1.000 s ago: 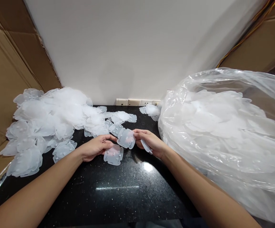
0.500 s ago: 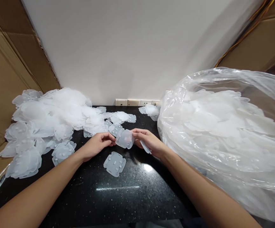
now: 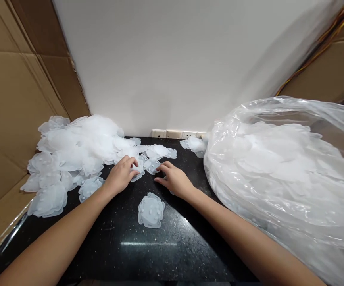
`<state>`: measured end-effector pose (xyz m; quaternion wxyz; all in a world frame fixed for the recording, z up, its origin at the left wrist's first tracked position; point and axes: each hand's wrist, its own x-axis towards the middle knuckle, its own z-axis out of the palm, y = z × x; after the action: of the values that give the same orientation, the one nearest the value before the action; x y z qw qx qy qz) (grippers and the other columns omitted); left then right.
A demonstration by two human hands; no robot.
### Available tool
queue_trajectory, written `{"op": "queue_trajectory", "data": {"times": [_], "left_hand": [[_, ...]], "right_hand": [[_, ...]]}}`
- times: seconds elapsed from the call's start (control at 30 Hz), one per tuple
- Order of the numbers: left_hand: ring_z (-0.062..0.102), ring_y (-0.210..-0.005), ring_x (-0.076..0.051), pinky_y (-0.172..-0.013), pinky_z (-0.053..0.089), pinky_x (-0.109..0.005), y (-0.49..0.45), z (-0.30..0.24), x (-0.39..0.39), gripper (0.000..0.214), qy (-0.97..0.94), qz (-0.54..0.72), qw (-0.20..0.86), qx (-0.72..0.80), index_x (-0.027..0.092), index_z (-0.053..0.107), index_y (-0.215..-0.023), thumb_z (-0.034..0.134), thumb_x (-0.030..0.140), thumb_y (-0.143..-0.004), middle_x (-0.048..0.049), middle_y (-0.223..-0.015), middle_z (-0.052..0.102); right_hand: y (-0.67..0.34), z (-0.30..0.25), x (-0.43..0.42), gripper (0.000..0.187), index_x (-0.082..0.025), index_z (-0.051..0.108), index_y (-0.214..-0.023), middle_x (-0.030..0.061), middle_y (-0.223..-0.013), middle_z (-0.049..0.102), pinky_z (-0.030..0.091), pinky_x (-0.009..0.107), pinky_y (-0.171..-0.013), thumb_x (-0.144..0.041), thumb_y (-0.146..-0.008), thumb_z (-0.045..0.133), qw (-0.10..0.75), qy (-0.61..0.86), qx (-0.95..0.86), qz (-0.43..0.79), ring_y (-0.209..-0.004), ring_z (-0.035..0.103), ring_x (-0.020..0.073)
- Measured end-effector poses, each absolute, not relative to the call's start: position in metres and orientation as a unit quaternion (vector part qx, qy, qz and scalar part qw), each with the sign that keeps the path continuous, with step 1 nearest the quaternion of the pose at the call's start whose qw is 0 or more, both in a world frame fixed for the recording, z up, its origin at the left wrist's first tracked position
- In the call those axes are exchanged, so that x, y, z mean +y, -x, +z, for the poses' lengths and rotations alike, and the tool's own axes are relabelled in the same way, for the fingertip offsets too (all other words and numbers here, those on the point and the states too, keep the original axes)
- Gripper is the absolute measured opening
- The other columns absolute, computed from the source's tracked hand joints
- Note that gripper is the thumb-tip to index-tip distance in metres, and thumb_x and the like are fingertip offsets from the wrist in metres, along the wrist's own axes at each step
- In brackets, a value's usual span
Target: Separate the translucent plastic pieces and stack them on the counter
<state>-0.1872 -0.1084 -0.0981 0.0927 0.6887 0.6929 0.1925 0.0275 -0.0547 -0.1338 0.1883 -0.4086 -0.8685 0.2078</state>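
Observation:
My left hand (image 3: 121,174) is open, thumb and fingers apart, beside a frosted plastic piece (image 3: 137,171) at the edge of the loose pieces. My right hand (image 3: 174,180) reaches toward another frosted piece (image 3: 152,167), its thumb and index finger spread. Under the right palm shows a sliver of a plastic piece (image 3: 171,192), seemingly held by the other fingers, which are mostly hidden. In front of both hands, overlapping frosted pieces (image 3: 150,211) with small raised bumps lie flat on the black speckled countertop (image 3: 115,258).
A large heap of frosted pieces (image 3: 79,139) fills the back left, against cardboard (image 3: 17,87). On the right stands a big clear plastic bag (image 3: 273,167) full of similar pieces. Wall sockets (image 3: 174,135) and a small pile (image 3: 194,143) are at the back.
The piece held between my hands now lies over the single piece on the counter. Both hands have moved apart from it, toward the loose pieces. The camera view has shifted slightly.

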Motion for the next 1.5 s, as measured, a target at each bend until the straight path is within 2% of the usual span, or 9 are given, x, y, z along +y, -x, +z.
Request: {"op": "queue_trajectory", "data": {"times": [0.2,0.5,0.63,0.77,0.87,1.07,1.13,1.27,1.5], "left_hand": [[0.062,-0.094,-0.026,-0.073,0.042,-0.032,0.187,-0.097,-0.116,0.016,-0.711,0.113,0.086,0.689,0.024,0.059,-0.097,0.066,0.028,-0.083,-0.0042,-0.102,0.056],[0.06,-0.076,-0.02,-0.066,0.04,-0.03,0.184,-0.092,-0.116,0.01,-0.722,0.138,0.079,0.673,0.02,0.065,-0.082,0.058,0.026,-0.087,-0.0049,-0.094,0.056],[0.06,-0.07,-0.016,-0.068,0.044,-0.029,0.179,-0.087,-0.12,0.013,-0.725,0.212,0.095,0.648,0.023,0.065,-0.09,0.054,0.03,-0.09,-0.0032,-0.101,0.061],[0.066,-0.065,-0.016,-0.063,0.053,-0.031,0.175,-0.095,-0.116,0.023,-0.653,0.322,0.262,0.633,0.023,0.057,-0.096,0.051,0.044,-0.09,-0.004,-0.104,0.065],[0.07,-0.085,-0.023,-0.068,0.057,-0.033,0.173,-0.103,-0.109,0.031,-0.562,0.404,0.379,0.614,0.02,0.055,-0.086,0.058,0.051,-0.081,-0.0064,-0.102,0.067],[0.064,-0.089,-0.025,-0.089,0.048,-0.041,0.174,-0.102,-0.104,0.03,-0.554,0.434,0.306,0.64,0.019,0.06,-0.076,0.067,0.048,-0.071,-0.0067,-0.092,0.071],[0.062,-0.101,-0.026,-0.096,0.045,-0.041,0.174,-0.101,-0.104,0.029,-0.561,0.453,0.284,0.631,0.02,0.062,-0.086,0.072,0.038,-0.065,-0.0064,-0.098,0.069],[0.055,-0.121,-0.029,-0.096,0.046,-0.04,0.171,-0.102,-0.105,0.07,-0.522,0.501,0.331,0.606,0.022,0.054,-0.123,0.078,0.032,-0.058,-0.0108,-0.126,0.059],[0.066,-0.097,-0.024,-0.093,0.047,-0.038,0.164,-0.101,-0.107,0.089,-0.424,0.525,0.468,0.57,0.017,0.05,-0.13,0.089,0.03,-0.051,-0.0059,-0.096,0.072]], "right_hand": [[-0.019,-0.131,-0.051,0.025,-0.02,0.069,-0.093,0.01,-0.099,0.068,0.038,0.026,-0.062,-0.019,-0.097,0.045,0.108,0.381,-0.916,0.057,-0.076,0.064,0.018],[-0.067,-0.127,-0.043,0.017,-0.021,0.068,-0.082,0.0019,-0.081,0.071,0.042,0.027,-0.069,-0.025,-0.084,0.051,0.262,0.352,-0.807,0.396,-0.069,0.059,0.0152],[-0.067,-0.134,-0.037,0.02,-0.019,0.058,-0.08,0.0004,-0.07,0.067,0.039,0.023,-0.054,-0.033,-0.07,0.069,0.302,0.4,-0.693,0.519,-0.056,0.052,0.012],[-0.068,-0.133,-0.036,0.029,-0.017,0.062,-0.094,-0.002,-0.063,0.063,0.029,0.02,-0.042,-0.028,-0.068,0.069,0.262,0.435,-0.623,0.595,-0.044,0.043,0.0079],[-0.071,-0.131,-0.034,0.022,-0.015,0.068,-0.089,-0.0024,-0.057,0.06,0.027,0.021,-0.039,-0.026,-0.07,0.065,0.228,0.432,-0.608,0.626,-0.041,0.041,0.0071],[-0.074,-0.134,-0.031,0.021,-0.015,0.071,-0.089,-0.0026,-0.056,0.06,0.023,0.02,-0.037,-0.025,-0.071,0.065,0.231,0.421,-0.603,0.637,-0.037,0.037,0.0054],[-0.073,-0.135,-0.031,0.02,-0.015,0.07,-0.088,-0.0026,-0.058,0.061,0.025,0.02,-0.037,-0.025,-0.071,0.065,0.242,0.409,-0.599,0.644,-0.038,0.042,0.0061],[-0.07,-0.13,-0.036,0.012,-0.018,0.062,-0.078,0.0012,-0.075,0.069,0.035,0.018,-0.041,-0.027,-0.071,0.065,0.287,0.351,-0.585,0.673,-0.048,0.053,0.0075],[-0.065,-0.125,-0.045,0.01,-0.019,0.058,-0.072,0.0054,-0.086,0.07,0.049,0.02,-0.046,-0.028,-0.073,0.061,0.279,0.298,-0.62,0.67,-0.071,0.062,0.0145]]}}
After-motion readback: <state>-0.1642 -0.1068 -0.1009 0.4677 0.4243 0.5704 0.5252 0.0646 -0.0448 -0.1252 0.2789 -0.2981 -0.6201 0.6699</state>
